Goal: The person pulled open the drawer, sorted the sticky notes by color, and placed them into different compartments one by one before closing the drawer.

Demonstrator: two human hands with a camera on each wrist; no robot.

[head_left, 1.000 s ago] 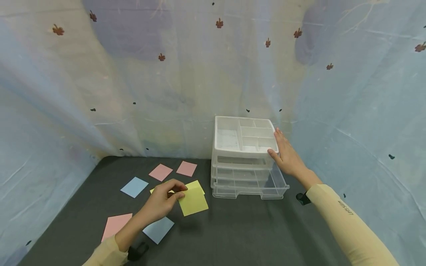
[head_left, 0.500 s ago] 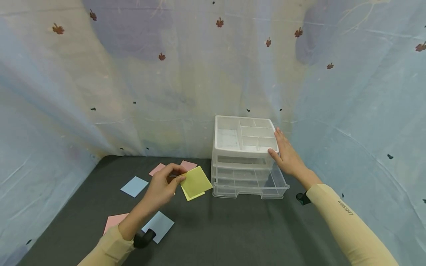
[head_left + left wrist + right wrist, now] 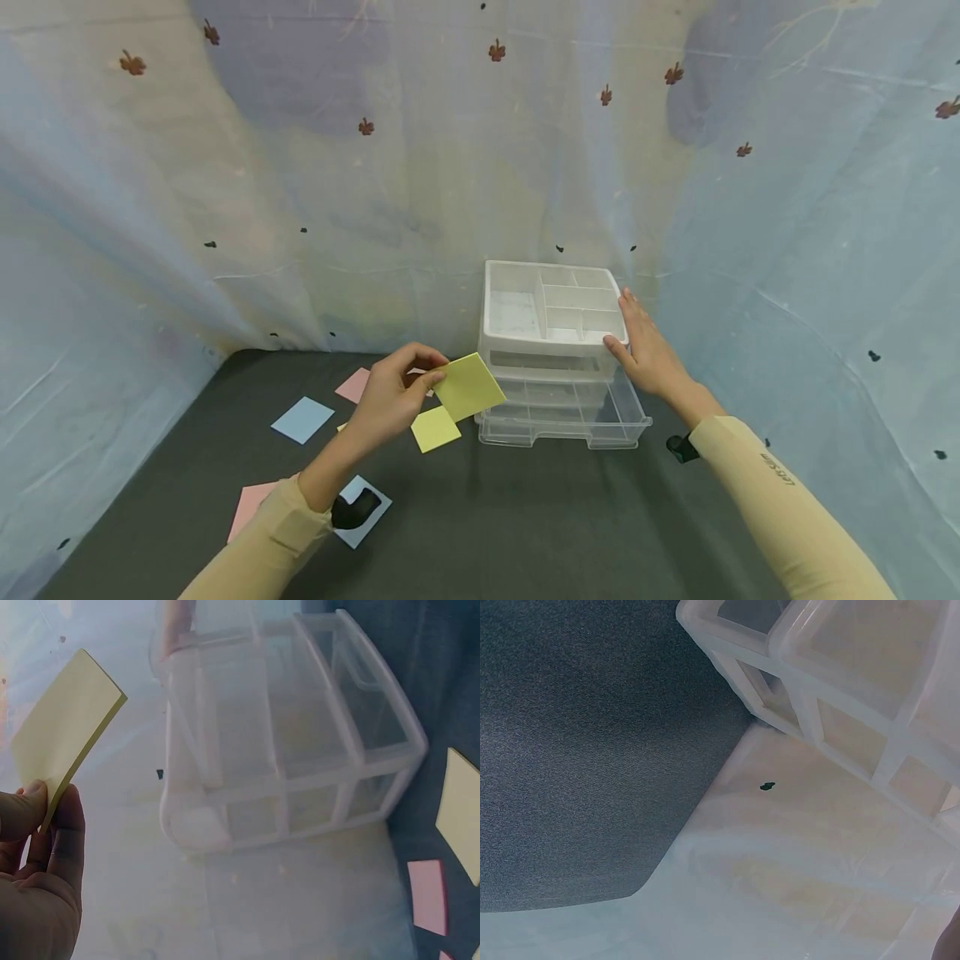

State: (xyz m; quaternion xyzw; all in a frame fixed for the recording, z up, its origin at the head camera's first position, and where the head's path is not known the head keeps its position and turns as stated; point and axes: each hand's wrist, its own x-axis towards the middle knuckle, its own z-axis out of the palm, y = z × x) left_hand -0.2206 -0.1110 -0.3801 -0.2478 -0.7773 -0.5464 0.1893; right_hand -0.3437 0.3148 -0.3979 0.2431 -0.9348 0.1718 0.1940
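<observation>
My left hand (image 3: 393, 400) pinches a yellow sticky-note pad (image 3: 469, 386) by its corner and holds it in the air just left of the clear plastic drawer unit (image 3: 555, 367). In the left wrist view the yellow pad (image 3: 64, 735) is gripped between thumb and fingers (image 3: 64, 825), with the drawer unit (image 3: 285, 742) beyond it. My right hand (image 3: 645, 350) rests with straight fingers against the right side of the unit's white top tray (image 3: 517, 312). The bottom drawer (image 3: 570, 425) is pulled out. The right wrist view shows only the drawer unit's frame (image 3: 840, 697) and the dark mat.
A second yellow note (image 3: 435, 428) lies on the dark mat below the held pad. Pink notes (image 3: 354, 385) (image 3: 251, 508) and blue notes (image 3: 302, 419) (image 3: 352, 500) are scattered at the left. A pale curtain (image 3: 300, 208) surrounds the mat.
My left hand has lifted the yellow pad off the mat and carried it up and right toward the drawer unit. One yellow note stayed on the mat. The right hand has not moved.
</observation>
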